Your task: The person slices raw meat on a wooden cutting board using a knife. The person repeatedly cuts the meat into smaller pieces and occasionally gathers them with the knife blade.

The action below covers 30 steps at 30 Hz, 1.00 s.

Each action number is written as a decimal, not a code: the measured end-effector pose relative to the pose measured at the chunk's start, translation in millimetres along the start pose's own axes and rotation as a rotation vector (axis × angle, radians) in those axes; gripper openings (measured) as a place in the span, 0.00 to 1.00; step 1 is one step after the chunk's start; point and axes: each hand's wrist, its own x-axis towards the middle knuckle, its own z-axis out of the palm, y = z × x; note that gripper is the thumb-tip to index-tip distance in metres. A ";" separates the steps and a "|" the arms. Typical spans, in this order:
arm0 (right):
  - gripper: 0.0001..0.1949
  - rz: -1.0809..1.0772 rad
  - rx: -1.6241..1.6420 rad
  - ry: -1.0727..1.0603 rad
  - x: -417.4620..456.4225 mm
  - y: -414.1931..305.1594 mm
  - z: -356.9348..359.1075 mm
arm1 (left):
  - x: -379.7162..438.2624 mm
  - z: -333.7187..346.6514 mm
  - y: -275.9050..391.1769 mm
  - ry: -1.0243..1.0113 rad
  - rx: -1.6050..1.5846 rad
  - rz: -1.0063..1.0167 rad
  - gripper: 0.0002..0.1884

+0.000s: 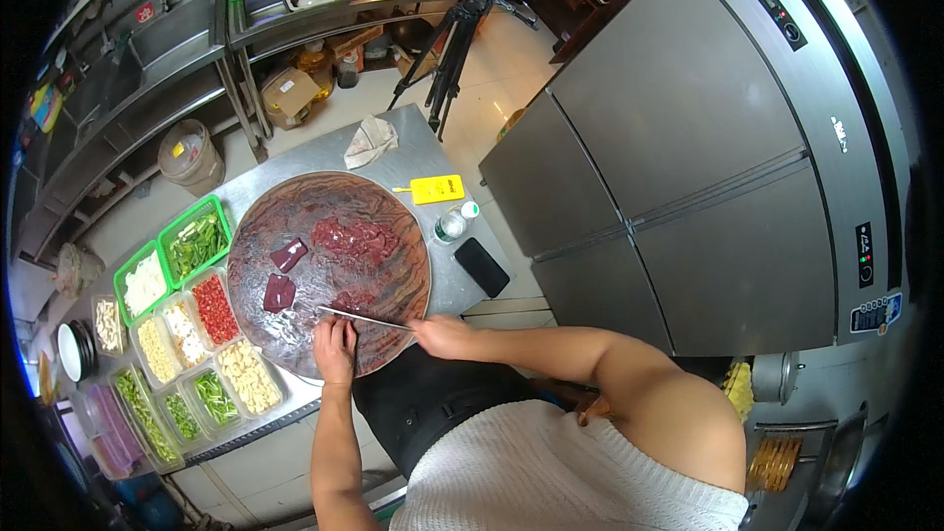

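Observation:
My right hand [442,337] grips the handle of a kitchen knife at the near right edge of a round wooden chopping block [254,332]. The knife's blade [366,318] points left across the block. Against the blade's near side, my left hand [335,348] rests with bent fingers; whatever lies under the fingertips is hidden. Just beyond the blade is a small heap of sliced dark red meat [354,300]. A larger pile of sliced meat [354,238] lies farther back. Two dark red chunks, probably liver, sit at left: one upper chunk [288,255] and one lower chunk [279,293].
Left of the block stand green baskets of cut green vegetables [193,240] and white pieces [146,284], and tubs of chopped red pepper [215,310] and garlic cloves [248,376]. A water bottle [453,223], phone [481,268], yellow object [436,189] and cloth [371,141] lie right and behind.

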 end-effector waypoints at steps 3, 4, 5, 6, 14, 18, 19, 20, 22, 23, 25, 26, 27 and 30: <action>0.13 -0.077 -0.108 0.053 -18.5 38.2 5.0 | -4.5 9.9 -2.0 0.056 -0.026 0.031 0.11; 0.12 -0.086 -0.131 0.059 -19.5 34.9 6.9 | -14.1 14.8 -11.2 0.049 0.004 0.011 0.12; 0.12 -0.106 -0.141 0.056 -10.3 26.9 4.6 | -17.6 13.8 -13.9 0.046 0.012 0.007 0.13; 0.12 -0.138 -0.153 0.061 -1.7 23.5 7.2 | -17.9 13.1 -17.0 0.030 0.010 0.006 0.14; 0.11 -0.095 -0.046 0.061 32.8 -19.8 9.8 | 1.3 -2.3 -0.4 0.003 -0.006 0.003 0.11; 0.10 -0.109 -0.079 0.045 -12.9 7.2 -2.6 | -1.5 0.8 1.1 0.017 0.005 -0.008 0.11; 0.10 -0.117 -0.068 0.069 -2.7 -0.3 1.5 | 0.2 1.8 -1.1 0.008 0.019 -0.016 0.12; 0.10 -0.126 -0.057 0.094 14.2 -11.0 8.8 | -2.0 2.6 0.8 0.008 0.011 -0.017 0.12; 0.10 -0.163 -0.069 0.123 47.8 -25.5 18.1 | 0.3 2.7 1.4 0.010 0.004 -0.013 0.12; 0.10 -0.165 -0.054 0.122 47.4 -22.1 17.8 | 3.0 2.3 1.9 0.011 0.001 -0.012 0.12; 0.10 -0.170 -0.026 0.122 42.9 -10.2 14.9 | 0.3 0.6 1.5 0.026 -0.001 -0.009 0.12; 0.10 -0.165 -0.009 0.121 20.8 0.6 10.5 | -1.9 1.0 1.3 0.044 -0.002 -0.006 0.12; 0.10 -0.155 -0.043 0.111 -0.8 14.4 3.6 | -2.2 2.2 1.3 0.066 -0.003 -0.006 0.12; 0.11 -0.124 -0.098 0.074 -30.1 35.5 -12.5 | -0.1 3.4 1.0 0.092 0.006 -0.013 0.12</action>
